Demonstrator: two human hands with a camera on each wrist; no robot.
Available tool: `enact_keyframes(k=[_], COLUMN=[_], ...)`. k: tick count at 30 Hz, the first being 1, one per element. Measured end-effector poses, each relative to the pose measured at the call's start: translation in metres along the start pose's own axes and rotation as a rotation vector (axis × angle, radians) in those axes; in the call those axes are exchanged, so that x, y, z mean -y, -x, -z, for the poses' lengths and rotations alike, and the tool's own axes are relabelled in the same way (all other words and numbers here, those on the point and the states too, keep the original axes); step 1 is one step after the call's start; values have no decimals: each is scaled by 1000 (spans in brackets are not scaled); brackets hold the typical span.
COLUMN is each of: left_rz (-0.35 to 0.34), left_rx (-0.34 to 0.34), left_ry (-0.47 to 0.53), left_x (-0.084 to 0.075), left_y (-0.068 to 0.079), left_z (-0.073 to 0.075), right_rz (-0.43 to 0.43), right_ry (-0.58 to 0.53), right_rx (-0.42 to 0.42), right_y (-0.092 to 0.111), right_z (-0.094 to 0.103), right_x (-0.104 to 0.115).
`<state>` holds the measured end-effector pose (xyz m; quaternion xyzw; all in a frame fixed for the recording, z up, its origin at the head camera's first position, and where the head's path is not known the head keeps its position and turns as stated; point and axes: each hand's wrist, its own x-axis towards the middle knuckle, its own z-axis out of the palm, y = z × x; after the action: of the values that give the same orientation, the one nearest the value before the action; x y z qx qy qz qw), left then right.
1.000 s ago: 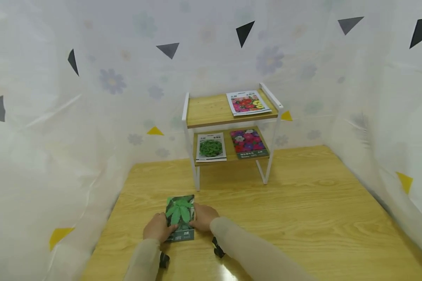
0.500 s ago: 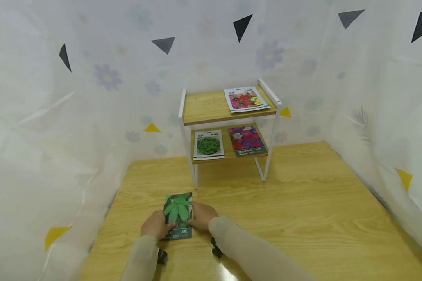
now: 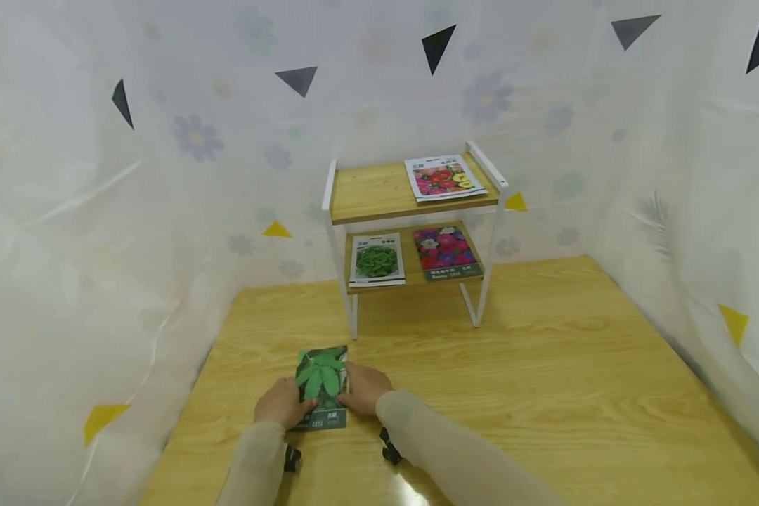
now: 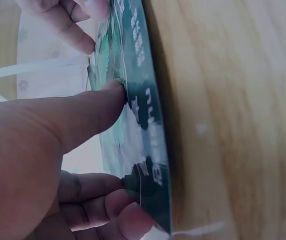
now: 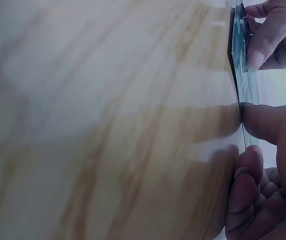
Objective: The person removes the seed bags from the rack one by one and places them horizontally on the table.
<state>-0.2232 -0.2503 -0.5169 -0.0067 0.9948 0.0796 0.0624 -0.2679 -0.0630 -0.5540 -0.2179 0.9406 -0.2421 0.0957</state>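
A seed packet [image 3: 321, 386] with a large green leaf picture and a dark green bottom band lies low over the wooden table, in front of the shelf. My left hand [image 3: 282, 404] grips its left edge; in the left wrist view the thumb [image 4: 100, 107] presses the printed face while the fingers curl at the side. On the opposite edge, my right hand [image 3: 367, 390] pinches the packet, thumb [image 5: 265, 122] at the rim and fingers curled against the tabletop. Seen edge-on from the right wrist, the packet [image 5: 239, 55] sits close to the wood.
A small two-tier shelf [image 3: 379, 197] with white legs stands behind the hands. Its upper board bears a red-and-yellow flower packet [image 3: 444, 178]. On the lower board lie a leafy green packet [image 3: 377, 261] and a pink-and-purple flower packet [image 3: 445, 249]. Patterned sheeting [image 3: 379, 84] encloses the table.
Both hands keep their grip on the packet in nearly the same place. The head view has shifted slightly, so the whole scene sits a little differently in frame.
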Motion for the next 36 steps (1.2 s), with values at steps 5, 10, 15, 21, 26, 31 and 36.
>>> enact_keyframes(k=[5, 10, 15, 21, 26, 31, 36], left_rz=[3, 18, 31, 22, 38, 51, 36], left_rx=[-18, -34, -70, -104, -97, -104, -139], left_ry=[10, 47, 107, 136, 146, 162, 235], left_x=[2, 6, 9, 11, 11, 12, 8], left_y=[5, 8, 8, 9, 10, 12, 15], left_z=[-2, -7, -12, -12, -11, -8, -6], right_rz=[-3, 0, 5, 20, 26, 46, 60], right_ry=[-5, -17, -25, -66, -171, -311, -461], right_rx=[-13, -16, -24, -17, -34, -54, -26], right_y=[2, 6, 7, 10, 12, 10, 15], right_z=[-4, -5, -3, 4, 3, -2, 5], right_x=[4, 6, 7, 9, 4, -9, -26])
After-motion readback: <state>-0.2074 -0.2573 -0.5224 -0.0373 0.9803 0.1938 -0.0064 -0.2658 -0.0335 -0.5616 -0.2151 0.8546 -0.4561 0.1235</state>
